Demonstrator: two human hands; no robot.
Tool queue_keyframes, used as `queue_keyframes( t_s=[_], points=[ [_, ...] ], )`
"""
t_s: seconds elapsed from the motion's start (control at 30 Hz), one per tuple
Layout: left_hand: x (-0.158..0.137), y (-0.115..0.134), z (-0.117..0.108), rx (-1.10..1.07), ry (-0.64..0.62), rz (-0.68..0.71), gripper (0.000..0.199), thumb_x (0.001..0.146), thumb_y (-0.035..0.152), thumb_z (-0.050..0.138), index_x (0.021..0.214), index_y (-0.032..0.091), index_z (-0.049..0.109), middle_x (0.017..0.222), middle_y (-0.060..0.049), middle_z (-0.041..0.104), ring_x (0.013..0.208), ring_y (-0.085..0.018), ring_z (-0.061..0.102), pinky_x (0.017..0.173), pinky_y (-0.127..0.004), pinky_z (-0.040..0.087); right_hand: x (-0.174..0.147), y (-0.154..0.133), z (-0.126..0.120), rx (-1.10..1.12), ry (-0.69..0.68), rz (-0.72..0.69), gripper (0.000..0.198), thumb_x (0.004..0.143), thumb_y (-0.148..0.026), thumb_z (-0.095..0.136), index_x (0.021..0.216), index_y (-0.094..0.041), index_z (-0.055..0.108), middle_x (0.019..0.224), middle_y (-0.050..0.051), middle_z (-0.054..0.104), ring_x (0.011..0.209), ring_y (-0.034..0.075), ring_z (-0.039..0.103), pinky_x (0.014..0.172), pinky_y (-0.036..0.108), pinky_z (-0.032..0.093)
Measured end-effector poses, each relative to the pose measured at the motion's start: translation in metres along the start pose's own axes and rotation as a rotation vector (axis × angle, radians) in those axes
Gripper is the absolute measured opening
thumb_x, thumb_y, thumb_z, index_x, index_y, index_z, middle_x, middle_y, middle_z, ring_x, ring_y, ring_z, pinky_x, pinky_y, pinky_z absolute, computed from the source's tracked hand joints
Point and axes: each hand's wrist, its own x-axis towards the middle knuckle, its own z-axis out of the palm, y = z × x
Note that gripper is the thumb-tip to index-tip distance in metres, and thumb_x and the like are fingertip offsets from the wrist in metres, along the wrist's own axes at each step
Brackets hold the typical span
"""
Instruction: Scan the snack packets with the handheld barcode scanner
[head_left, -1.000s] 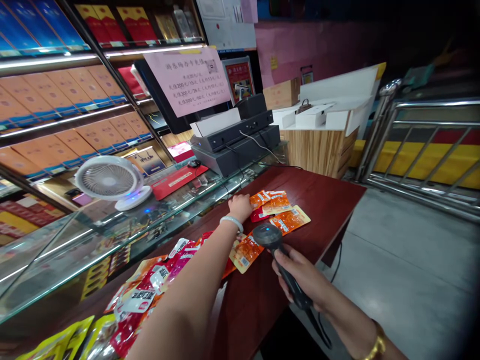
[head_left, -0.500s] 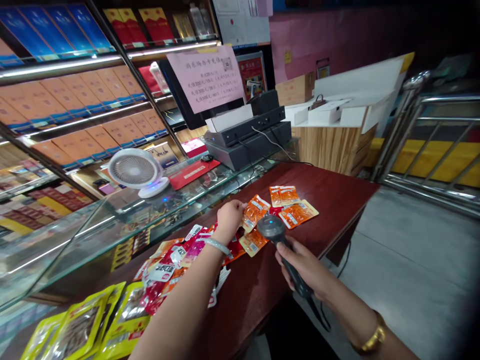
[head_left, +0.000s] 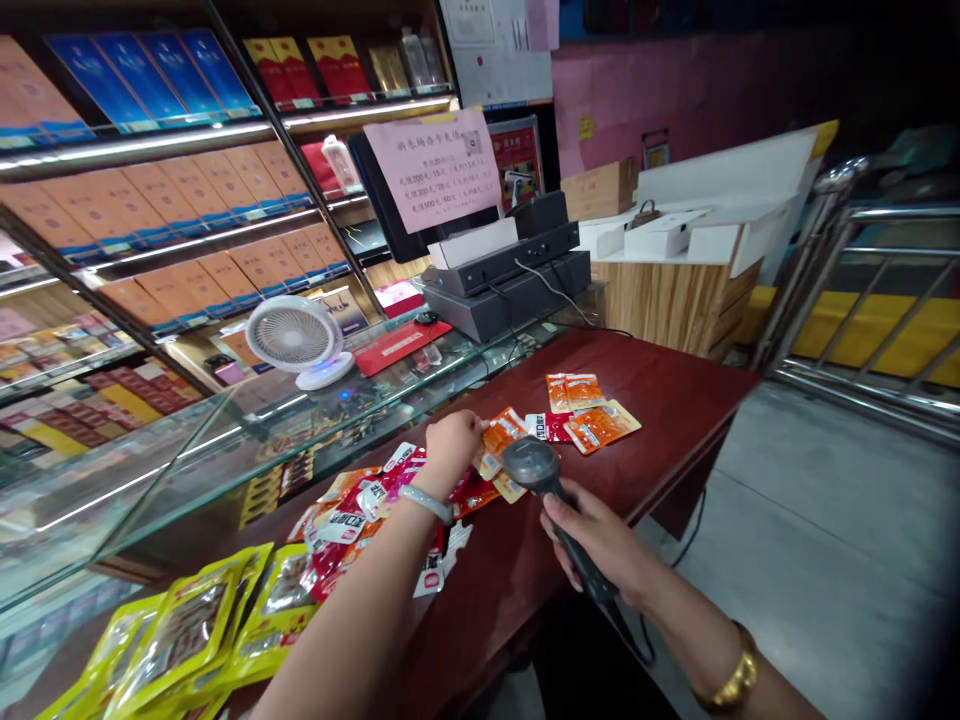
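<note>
The left hand's [head_left: 452,440] fingers pinch a glossy orange plastic packet [head_left: 504,428] at mid-frame, partly hidden behind the dark handheld scanner [head_left: 530,460] the right hand [head_left: 600,530] grips. Yellow plastic packets [head_left: 187,622] showing brown contents, lower left, are cut off by the frame; the worktop [head_left: 660,372] is dark red.

Glossy plastic packets [head_left: 602,427], plastic scanner [head_left: 532,466] (smooth), shiny tabletop [head_left: 664,385]

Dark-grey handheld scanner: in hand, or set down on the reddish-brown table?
In hand. The person's right hand is wrapped around the handle of the dark-grey scanner, leaving its rounded head exposed.
</note>
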Motion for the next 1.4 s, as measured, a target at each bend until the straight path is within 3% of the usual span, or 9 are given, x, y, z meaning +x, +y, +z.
queue_keyframes(
  t_s=[0.07, 0.13, 0.27, 0.43, 0.57, 0.73, 0.9, 1.13, 1.4],
  points=[
    [0.001, -0.004, -0.002, 0.157, -0.033, 0.002, 0.029, 0.086, 0.038, 0.049, 0.086, 0.019, 0.072, 0.093, -0.013, 0.072, 0.093, -0.028, 0.065, 0.083, -0.04, 0.041, -0.001, 0.0, -0.002, -0.002, 0.008, -0.001, 0.044, 0.079, -0.063, 0.063, 0.09, -0.023, 0.047, 0.062, -0.011, 0.049, 0.035, 0.004, 0.043, 0.03, 0.016, 0.038],
    [0.002, -0.003, -0.002, 0.24, 0.016, 0.013, 0.026, 0.083, 0.034, 0.053, 0.092, 0.018, 0.071, 0.1, -0.015, 0.07, 0.101, -0.031, 0.062, 0.089, -0.044, 0.038, -0.003, 0.001, -0.005, 0.001, 0.021, -0.002, 0.043, 0.08, -0.062, 0.062, 0.09, -0.024, 0.046, 0.062, -0.011, 0.048, 0.035, 0.004, 0.042, 0.03, 0.016, 0.038],
    [0.009, 0.025, 0.009, 0.139, 0.115, 0.149, 0.032, 0.085, 0.04, 0.056, 0.112, 0.027, 0.066, 0.119, -0.011, 0.064, 0.115, -0.028, 0.052, 0.095, -0.043, 0.034, -0.006, 0.006, -0.015, 0.001, 0.073, 0.018, 0.041, 0.081, -0.06, 0.061, 0.092, -0.024, 0.045, 0.062, -0.011, 0.049, 0.035, 0.004, 0.042, 0.03, 0.016, 0.038],
    [0.031, 0.075, 0.037, 0.048, -0.031, 0.329, 0.046, 0.083, 0.051, 0.058, 0.123, 0.029, 0.059, 0.132, -0.008, 0.057, 0.123, -0.029, 0.046, 0.098, -0.043, 0.036, -0.012, 0.01, -0.029, -0.037, 0.115, 0.03, 0.04, 0.083, -0.061, 0.059, 0.088, -0.024, 0.044, 0.062, -0.01, 0.05, 0.035, 0.004, 0.044, 0.031, 0.016, 0.038],
    [0.043, 0.092, 0.044, 0.1, -0.15, 0.316, 0.058, 0.072, 0.058, 0.067, 0.117, 0.023, 0.058, 0.131, -0.013, 0.056, 0.125, -0.031, 0.047, 0.1, -0.045, 0.035, -0.017, 0.006, -0.039, -0.019, 0.18, 0.049, 0.046, 0.078, -0.065, 0.062, 0.09, -0.024, 0.045, 0.063, -0.01, 0.051, 0.034, 0.004, 0.043, 0.031, 0.016, 0.038],
    [0.038, 0.079, 0.028, 0.129, -0.157, 0.232, 0.063, 0.069, 0.054, 0.072, 0.117, 0.019, 0.049, 0.112, -0.012, 0.067, 0.11, -0.029, 0.06, 0.097, -0.041, 0.034, -0.017, 0.003, -0.047, -0.015, 0.213, 0.036, 0.045, 0.078, -0.065, 0.061, 0.091, -0.024, 0.046, 0.063, -0.01, 0.049, 0.035, 0.005, 0.044, 0.03, 0.017, 0.037],
    [0.025, 0.056, 0.006, 0.138, -0.021, 0.281, 0.052, 0.073, 0.049, 0.07, 0.114, 0.022, 0.052, 0.111, -0.01, 0.067, 0.112, -0.028, 0.059, 0.094, -0.039, 0.034, -0.01, -0.003, -0.044, 0.025, 0.198, -0.054, 0.041, 0.081, -0.061, 0.061, 0.092, -0.024, 0.046, 0.065, -0.01, 0.049, 0.037, 0.005, 0.045, 0.031, 0.017, 0.039],
    [0.001, 0.039, -0.006, 0.133, -0.086, 0.313, 0.055, 0.066, 0.051, 0.075, 0.111, 0.025, 0.056, 0.109, -0.008, 0.068, 0.11, -0.029, 0.06, 0.092, -0.04, 0.035, -0.002, -0.017, -0.037, 0.01, 0.121, -0.114, 0.037, 0.086, -0.058, 0.058, 0.091, -0.023, 0.047, 0.067, -0.009, 0.049, 0.037, 0.005, 0.044, 0.031, 0.017, 0.039],
    [-0.014, 0.028, -0.012, 0.259, -0.17, 0.197, 0.058, 0.061, 0.05, 0.077, 0.109, 0.022, 0.059, 0.11, -0.011, 0.067, 0.109, -0.032, 0.058, 0.095, -0.046, 0.035, -0.008, -0.009, -0.031, 0.033, 0.077, -0.074, 0.035, 0.086, -0.055, 0.06, 0.092, -0.023, 0.047, 0.066, -0.009, 0.049, 0.038, 0.004, 0.044, 0.032, 0.016, 0.039]
  ],
)
